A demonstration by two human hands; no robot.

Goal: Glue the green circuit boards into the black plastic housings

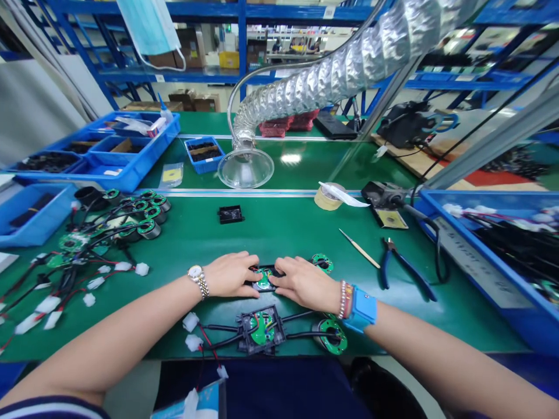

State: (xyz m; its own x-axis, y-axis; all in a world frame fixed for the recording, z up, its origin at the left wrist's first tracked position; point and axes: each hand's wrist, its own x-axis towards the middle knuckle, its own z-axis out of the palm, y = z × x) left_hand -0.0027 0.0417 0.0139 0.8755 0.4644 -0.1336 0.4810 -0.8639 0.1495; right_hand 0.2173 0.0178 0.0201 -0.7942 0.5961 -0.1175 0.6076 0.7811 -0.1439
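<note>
My left hand (230, 274) and my right hand (303, 284) press from both sides on a small black plastic housing (264, 271) with a green circuit board (264, 280) inside, and my fingers hide much of it. Just beyond my right fingers lies a round green coil board (322, 263). Nearer me sits a second open housing (261, 330), its black cables running to a round coil unit (330, 336) and to white connectors (191, 322). A black lidded box (230, 214) stands farther ahead.
Wired coil units (140, 221) crowd the green mat's left side. To the right lie blue-handled pliers (404, 269), a wooden-handled pick (358, 248), a tape roll (328, 196) and a soldering station (384, 195). Blue bins (480, 233) flank the bench, and a clear fume hood (245, 167) hangs ahead.
</note>
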